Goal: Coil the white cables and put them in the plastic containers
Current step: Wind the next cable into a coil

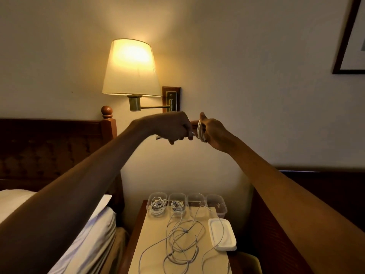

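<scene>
Warm light from a shaded wall lamp (131, 68) washes the pale wall of this bedroom. Far left lies a bed (94, 230) with white linen, backed by a dark wooden headboard (49, 147).

Both bare arms are raised in front of the wall, just under the lamp. The left hand (175, 127) is a fist, its grip closed tight on the free end of a white cable (201, 131); a short bit of that end pokes out at the fist's outer side. Just beside it, the right hand (214, 133) carries the rest of that cable, wound in several loops round its fingers. Its thumb stands up above the loops, and the grip is closed on them, lower fingers curled in.

Down below stands a bedside worktop (154, 234) with a cream top. Four clear plastic containers (177, 193) sit in a row along its back edge, and the two on the left each hold stowed coils (157, 206). In front of them sprawl loose white cables (183, 240) in a tangle, one strand running up to the third container. To the right of the tangle lies a white lid (222, 234), a strand crossing it. High on the right wall hangs a dark picture frame (343, 46).
</scene>
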Demonstrator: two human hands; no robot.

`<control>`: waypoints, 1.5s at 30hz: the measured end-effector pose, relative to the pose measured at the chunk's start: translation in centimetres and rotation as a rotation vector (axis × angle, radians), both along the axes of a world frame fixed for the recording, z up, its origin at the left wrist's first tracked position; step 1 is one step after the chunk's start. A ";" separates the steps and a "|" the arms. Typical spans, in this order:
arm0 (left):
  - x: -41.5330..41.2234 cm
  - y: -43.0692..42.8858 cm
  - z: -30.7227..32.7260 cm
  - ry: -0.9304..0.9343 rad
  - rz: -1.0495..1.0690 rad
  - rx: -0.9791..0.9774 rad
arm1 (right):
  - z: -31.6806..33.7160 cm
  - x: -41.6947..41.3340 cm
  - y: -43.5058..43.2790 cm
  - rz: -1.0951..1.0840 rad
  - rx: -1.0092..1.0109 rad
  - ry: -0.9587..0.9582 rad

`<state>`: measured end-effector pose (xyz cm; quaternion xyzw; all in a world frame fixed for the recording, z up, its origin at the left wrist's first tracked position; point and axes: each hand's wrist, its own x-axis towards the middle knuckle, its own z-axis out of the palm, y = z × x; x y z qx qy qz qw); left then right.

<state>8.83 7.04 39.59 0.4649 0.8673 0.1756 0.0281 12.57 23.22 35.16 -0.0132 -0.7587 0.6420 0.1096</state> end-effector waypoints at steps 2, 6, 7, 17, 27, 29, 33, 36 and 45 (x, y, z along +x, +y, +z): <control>0.3 0.0 0.4 -0.073 -0.034 -0.021 | 0.2 -0.3 -0.1 0.007 -0.068 0.006; 1.5 1.1 -1.2 -0.037 -0.011 -0.280 | 0.6 -0.8 -0.5 0.063 -0.482 0.042; 1.5 1.2 -1.6 -0.040 -0.001 -0.315 | 0.5 -0.8 -0.6 0.070 -0.512 0.024; 0.5 1.3 -0.7 0.220 -0.131 -0.206 | -1.6 -1.0 1.1 0.088 -0.250 -0.028; -1.8 -1.3 2.4 0.201 -0.036 -0.077 | -2.2 0.5 -0.4 0.538 -0.066 -0.256; -1.3 -2.0 2.4 0.243 -0.100 -0.008 | -2.6 0.7 -0.6 0.594 -0.123 -0.257; -0.7 -2.6 1.1 0.346 -0.141 0.152 | -2.9 0.1 -0.4 0.637 -0.276 -0.247; -1.0 -2.5 0.3 0.407 -0.091 0.221 | -2.4 0.8 -0.7 0.593 -0.400 -0.305; -0.6 -1.7 -2.3 0.142 0.014 0.377 | -0.9 1.9 -0.9 0.568 -0.422 -0.223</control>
